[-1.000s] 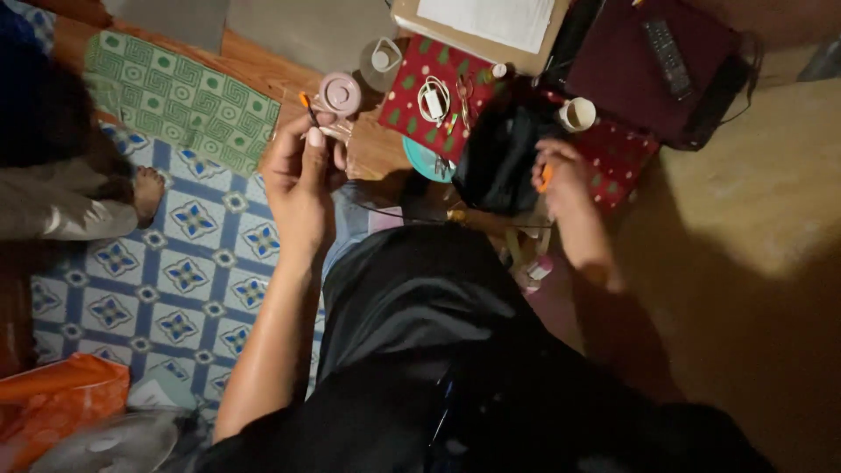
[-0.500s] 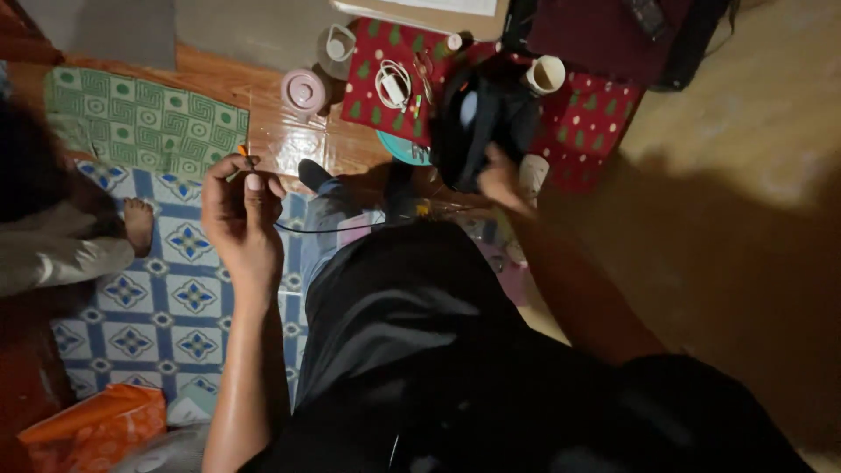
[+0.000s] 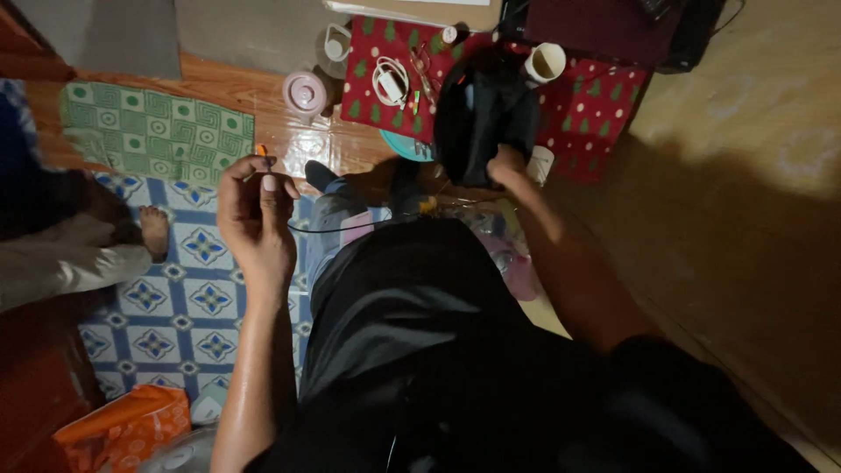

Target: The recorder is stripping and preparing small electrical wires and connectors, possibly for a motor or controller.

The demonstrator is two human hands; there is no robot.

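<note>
Black bag (image 3: 480, 123): right hand (image 3: 506, 165) grip clamped on it | left hand (image 3: 256, 206) pinches thin cord (image 3: 350, 228) | cup (image 3: 545, 61) contents unclear

Home interior, floor-level living space. Glossy wood floor (image 3: 263, 88) overlaid with patterned mats: green mat (image 3: 158, 131), blue tile-print mat (image 3: 175, 307), red cloth (image 3: 596, 105) with tree print. Household clutter on the floor: mug (image 3: 545, 63), charger (image 3: 391, 83), pink lid (image 3: 305, 91). Another person's bare foot (image 3: 156, 229) rests on the mat.
</note>
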